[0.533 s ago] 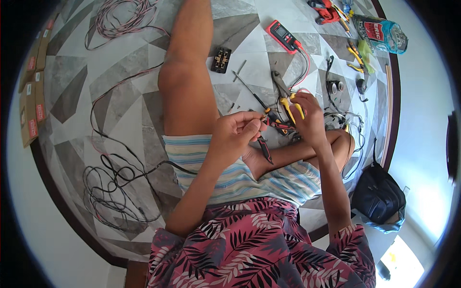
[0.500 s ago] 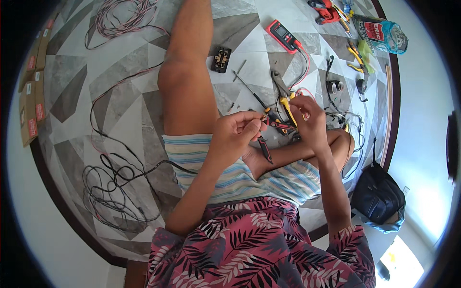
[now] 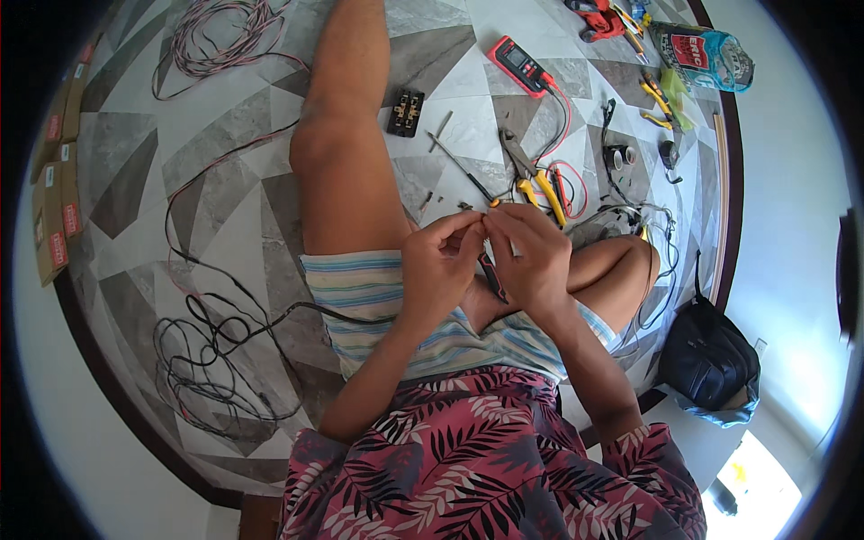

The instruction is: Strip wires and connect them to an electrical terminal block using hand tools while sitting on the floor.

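Left hand (image 3: 441,261) is pinched closed, thumb against fingertips, just right of frame centre. Right hand (image 3: 533,261) is also pinched, tips meeting the left's; half a second ago it was over at the yellow-handled pliers (image 3: 550,196). Means the pliers are out of the grip and both hands are on one spot, fingers only. Whatever sits between the tips is covered; can't tell what it is. Black cable (image 3: 333,312) comes in from the left and disappears under the left forearm; can't confirm its end is in the fingers. Black-and-red tool (image 3: 491,277) lies right below the fingertips, partly hidden. Pliers lie on the floor just above the right hand, screwdriver (image 3: 466,169) to their left. Further out: black terminal block (image 3: 406,113) upper centre, red multimeter (image 3: 517,63) right of it, wire coil (image 3: 191,56) upper left, cable tangle (image 3: 229,339) lower left, black backpack (image 3: 711,364) lower right.
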Available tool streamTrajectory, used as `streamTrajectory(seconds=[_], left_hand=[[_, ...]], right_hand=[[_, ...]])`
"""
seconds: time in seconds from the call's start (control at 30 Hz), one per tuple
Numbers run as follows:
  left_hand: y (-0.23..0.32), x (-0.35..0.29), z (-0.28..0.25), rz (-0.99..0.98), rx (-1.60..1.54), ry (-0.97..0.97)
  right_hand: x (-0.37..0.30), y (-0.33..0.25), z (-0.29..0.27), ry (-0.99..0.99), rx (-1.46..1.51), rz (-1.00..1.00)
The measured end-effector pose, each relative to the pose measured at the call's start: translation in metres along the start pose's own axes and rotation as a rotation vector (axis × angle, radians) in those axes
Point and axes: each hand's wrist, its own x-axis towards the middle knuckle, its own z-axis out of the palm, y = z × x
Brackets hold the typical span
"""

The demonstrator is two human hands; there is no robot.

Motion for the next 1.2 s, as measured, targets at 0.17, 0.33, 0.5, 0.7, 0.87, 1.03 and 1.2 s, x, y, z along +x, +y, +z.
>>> streamTrajectory(seconds=[0.17, 0.33, 0.5, 0.7, 0.87, 1.03, 1.2], left_hand=[[0.000, -0.003, -0.002, -0.028, 0.029, -0.014], [0.005, -0.010, -0.011, -0.241, -0.282, -0.064], [0.019, -0.014, -0.009, -0.103, -0.143, -0.083], [0.022, -0.021, -0.007, 0.143, 0.092, -0.039], [0.020, -0.025, -0.003, 0.221, 0.165, 0.002], [0.018, -0.027, -0.004, 0.275, 0.257, 0.034], [0.026, -0.028, -0.006, 0.269, 0.316, -0.016]], right_hand=[[-0.008, 0.009, -0.001, -0.041, -0.178, -0.257], [-0.011, -0.001, -0.017, -0.146, 0.849, 0.696], [-0.006, 0.002, -0.034, -0.306, 0.934, 0.804], [-0.004, -0.014, -0.038, -0.278, 0.754, 0.601], [-0.004, -0.018, -0.041, -0.267, 0.755, 0.566], [-0.004, -0.017, -0.040, -0.289, 0.782, 0.620], [-0.007, -0.015, -0.033, -0.241, 0.737, 0.559]])
